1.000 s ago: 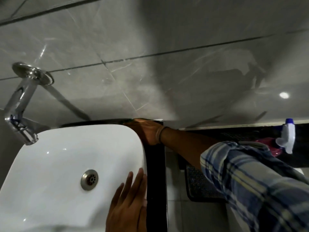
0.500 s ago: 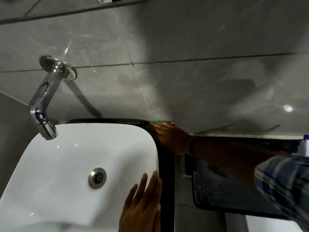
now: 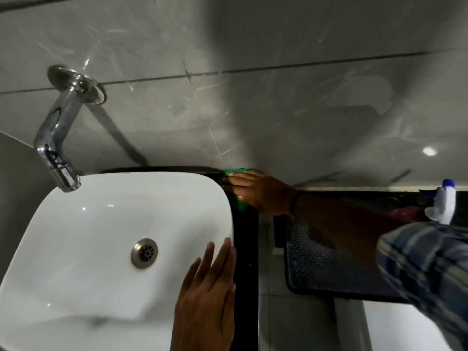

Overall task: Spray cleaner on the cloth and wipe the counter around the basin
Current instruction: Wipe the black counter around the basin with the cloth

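A white basin sits on a narrow black counter. My right hand presses a green cloth onto the counter at the basin's back right corner, next to the wall; most of the cloth is hidden under the hand. My left hand lies flat with fingers together on the basin's right rim, holding nothing. A white spray bottle with a blue cap stands at the far right, apart from both hands.
A chrome tap juts from the grey tiled wall over the basin's back left. To the right, below counter level, lies a dark textured mat on the floor. Something pink sits by the bottle.
My right hand has slid from behind the basin's back edge to its back right corner, and the green cloth now shows beneath the fingers. My left hand stays on the rim.
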Motion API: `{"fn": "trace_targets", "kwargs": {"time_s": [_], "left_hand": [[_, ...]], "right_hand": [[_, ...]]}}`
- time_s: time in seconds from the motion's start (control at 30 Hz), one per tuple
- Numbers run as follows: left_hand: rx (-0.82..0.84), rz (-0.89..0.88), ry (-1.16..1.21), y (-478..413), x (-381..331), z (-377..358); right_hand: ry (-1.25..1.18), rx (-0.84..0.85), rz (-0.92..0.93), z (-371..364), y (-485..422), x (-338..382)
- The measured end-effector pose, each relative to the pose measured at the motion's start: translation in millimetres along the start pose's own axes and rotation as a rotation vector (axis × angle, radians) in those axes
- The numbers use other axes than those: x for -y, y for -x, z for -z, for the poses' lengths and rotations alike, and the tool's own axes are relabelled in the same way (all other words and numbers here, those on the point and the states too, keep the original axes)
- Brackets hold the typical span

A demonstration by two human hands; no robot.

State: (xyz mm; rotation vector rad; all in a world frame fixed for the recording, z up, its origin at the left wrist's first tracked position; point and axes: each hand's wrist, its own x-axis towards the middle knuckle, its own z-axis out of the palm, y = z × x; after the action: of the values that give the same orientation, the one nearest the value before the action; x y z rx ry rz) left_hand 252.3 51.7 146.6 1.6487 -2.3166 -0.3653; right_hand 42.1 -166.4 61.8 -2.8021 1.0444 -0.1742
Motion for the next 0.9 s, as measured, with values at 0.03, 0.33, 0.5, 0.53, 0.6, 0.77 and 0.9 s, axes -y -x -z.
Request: {"fn": "trace_targets", "kwargs": {"time_s": [0.03, 0.33, 0.5, 0.53, 0.6, 0.77, 0.9], "left_hand": [[-0.003, -0.001, 0.018, 0, 1, 0], [0.036, -0.001, 0.08, 2, 7, -4], [0.047, -0.009, 0.1, 5, 11, -5], [0.039, -0.015, 0.109, 4, 12, -6], [0.032, -0.024, 0.128, 5, 11, -8], [0.023, -0.035, 0.154, 5, 11, -10], [-0.001, -0.038, 0.134, 8, 10, -9]], "right_hand": [[0.072, 0.014, 0.022, 6, 0, 0], [0.183, 0.059, -0.035, -4, -18, 10], [0.028, 0.045, -0.234, -19, -10, 50], [0.008, 0.05, -0.251, -20, -6, 58], [-0.027, 0.057, -0.281, -27, 6, 77], [-0.067, -0.01, -0.467, -35, 41, 131], [-0.146, -0.064, -0.576, -45, 78, 199]]}}
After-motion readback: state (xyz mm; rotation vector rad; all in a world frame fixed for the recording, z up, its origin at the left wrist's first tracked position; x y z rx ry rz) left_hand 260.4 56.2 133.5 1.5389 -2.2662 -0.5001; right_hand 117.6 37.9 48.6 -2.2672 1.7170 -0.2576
